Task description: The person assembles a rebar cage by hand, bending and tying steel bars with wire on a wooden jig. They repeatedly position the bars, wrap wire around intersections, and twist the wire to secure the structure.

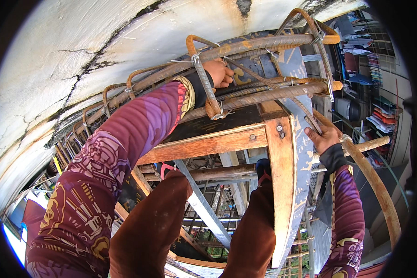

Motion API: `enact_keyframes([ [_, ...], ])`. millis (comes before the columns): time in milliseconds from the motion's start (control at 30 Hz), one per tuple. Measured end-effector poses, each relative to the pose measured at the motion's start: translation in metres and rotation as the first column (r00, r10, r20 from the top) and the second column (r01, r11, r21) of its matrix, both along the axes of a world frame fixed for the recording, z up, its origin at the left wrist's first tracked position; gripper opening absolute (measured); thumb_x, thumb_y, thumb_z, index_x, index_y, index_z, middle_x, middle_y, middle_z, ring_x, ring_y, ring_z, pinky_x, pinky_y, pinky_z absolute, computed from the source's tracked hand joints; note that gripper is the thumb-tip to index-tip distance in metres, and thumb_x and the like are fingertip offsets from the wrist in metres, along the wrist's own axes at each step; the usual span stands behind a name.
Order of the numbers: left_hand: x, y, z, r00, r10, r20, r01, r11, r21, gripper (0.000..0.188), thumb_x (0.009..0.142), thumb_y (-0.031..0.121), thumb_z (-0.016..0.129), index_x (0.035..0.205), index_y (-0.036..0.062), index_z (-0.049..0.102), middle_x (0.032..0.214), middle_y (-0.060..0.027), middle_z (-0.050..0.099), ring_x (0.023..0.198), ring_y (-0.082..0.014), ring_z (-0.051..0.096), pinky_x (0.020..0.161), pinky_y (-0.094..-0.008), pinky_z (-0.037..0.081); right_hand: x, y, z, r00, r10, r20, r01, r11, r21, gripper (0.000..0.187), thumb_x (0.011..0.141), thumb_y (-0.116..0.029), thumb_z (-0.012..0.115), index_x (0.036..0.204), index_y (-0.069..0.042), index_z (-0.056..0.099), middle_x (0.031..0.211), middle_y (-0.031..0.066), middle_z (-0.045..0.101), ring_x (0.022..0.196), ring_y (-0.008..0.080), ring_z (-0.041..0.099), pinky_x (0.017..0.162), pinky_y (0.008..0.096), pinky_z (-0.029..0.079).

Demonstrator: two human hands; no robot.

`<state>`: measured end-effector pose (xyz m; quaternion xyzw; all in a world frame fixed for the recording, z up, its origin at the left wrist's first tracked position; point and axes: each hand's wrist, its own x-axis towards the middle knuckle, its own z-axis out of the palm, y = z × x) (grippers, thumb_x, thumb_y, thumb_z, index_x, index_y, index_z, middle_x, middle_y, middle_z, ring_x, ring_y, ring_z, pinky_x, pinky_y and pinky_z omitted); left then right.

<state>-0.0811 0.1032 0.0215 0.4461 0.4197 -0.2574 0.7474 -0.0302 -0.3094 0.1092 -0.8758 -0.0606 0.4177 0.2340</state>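
My left hand [219, 73] reaches through the rusty rebar cage with its fingers curled closed; what they hold, if anything, is hidden. It is beside a stirrup [203, 83] tied with wire to the thick upper bar [264, 42]. A thin ribbed rebar rod [264, 81] slants from near that hand, over the lower bars, down to the right. At its lower end my right hand [326, 139] is closed round it, thumb showing. The thick lower bar [282, 92] passes between the two hands, above the timber formwork frame [280, 134].
A cracked, stained concrete wall [78, 60] rises along the left and far side. Bamboo poles [375, 185] stand at the right. My legs straddle a metal bar [204, 204] over an open lattice with a drop below. Folded cloths [384, 111] lie lower at right.
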Motion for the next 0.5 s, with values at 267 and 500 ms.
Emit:
enact_keyframes([
  [267,0.019,-0.029,0.048,0.995,-0.053,-0.089,0.075,0.962,0.263,0.025,0.100,0.015,0.046,0.119,-0.0004,0.047,0.100,-0.0137,0.065,0.078,-0.0225,0.066,0.072,-0.0389,0.058,-0.039,0.003,-0.002,0.993,-0.112,0.049,0.105,0.987,0.124,0.050,0.086,-0.046,0.073,0.072,0.001,0.064,0.051,0.0088,0.052,0.048,0.0190,0.048,0.051,0.0372,0.041],
  [500,0.020,-0.028,0.054,0.996,0.000,-0.087,0.012,0.991,0.134,0.026,0.103,0.019,0.040,0.115,-0.0014,0.050,0.101,-0.0141,0.063,0.089,-0.0247,0.064,0.080,-0.0398,0.055,-0.004,-0.001,0.008,0.746,0.215,0.630,-0.342,0.936,0.084,0.028,0.087,-0.031,0.069,0.088,-0.003,0.066,0.070,0.0144,0.060,0.066,0.0340,0.060,0.061,0.0436,0.046],
])
